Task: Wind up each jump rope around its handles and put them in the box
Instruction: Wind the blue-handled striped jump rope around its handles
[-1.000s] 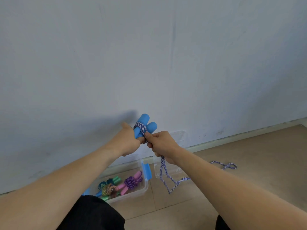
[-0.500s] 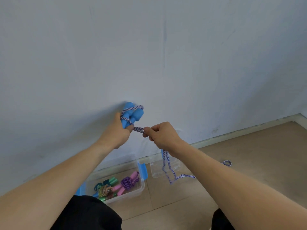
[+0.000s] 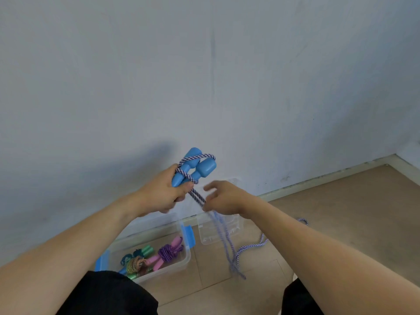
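Left hand (image 3: 162, 194) around 2 blue handles (image 3: 193, 169), rope (image 3: 197, 196) in right hand (image 3: 223, 198).

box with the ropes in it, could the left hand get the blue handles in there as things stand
Probably yes: the box lies open below the left hand, lid off beside it. But loose rope trails from the handles to the floor.
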The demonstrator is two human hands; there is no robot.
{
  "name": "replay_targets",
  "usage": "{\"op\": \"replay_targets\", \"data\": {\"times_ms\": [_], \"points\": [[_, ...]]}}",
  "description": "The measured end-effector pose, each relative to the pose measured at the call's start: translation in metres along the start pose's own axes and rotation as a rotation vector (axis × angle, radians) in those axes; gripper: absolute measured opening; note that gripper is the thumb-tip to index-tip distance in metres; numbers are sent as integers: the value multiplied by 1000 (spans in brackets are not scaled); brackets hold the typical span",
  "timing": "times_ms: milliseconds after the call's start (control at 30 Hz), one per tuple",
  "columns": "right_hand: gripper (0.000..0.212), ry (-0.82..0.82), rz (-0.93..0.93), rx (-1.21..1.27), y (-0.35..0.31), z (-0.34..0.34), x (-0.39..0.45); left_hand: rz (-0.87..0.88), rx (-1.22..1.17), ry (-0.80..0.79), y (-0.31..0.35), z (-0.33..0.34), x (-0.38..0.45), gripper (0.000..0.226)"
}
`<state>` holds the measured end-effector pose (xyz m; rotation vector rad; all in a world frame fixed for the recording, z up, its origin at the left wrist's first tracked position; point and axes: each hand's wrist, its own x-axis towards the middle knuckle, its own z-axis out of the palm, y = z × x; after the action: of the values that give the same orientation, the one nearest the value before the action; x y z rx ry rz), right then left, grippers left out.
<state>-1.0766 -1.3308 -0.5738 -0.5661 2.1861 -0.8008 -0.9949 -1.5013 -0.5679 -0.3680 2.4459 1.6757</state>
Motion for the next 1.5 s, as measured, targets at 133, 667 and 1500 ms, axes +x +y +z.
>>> {"op": "replay_targets", "data": {"times_ms": [133,667,1500], "points": [[33,-139,-230,630,-3,0,-2,-126,-550,-266,16,5,-11,22],[25,97,-315,619,7,-9,-5,-17,-617,-453,39,9,-20,36],[7,-74,-379,958,0,-9,-4,-72,-1041,-586,46,8,-15,49]]}}
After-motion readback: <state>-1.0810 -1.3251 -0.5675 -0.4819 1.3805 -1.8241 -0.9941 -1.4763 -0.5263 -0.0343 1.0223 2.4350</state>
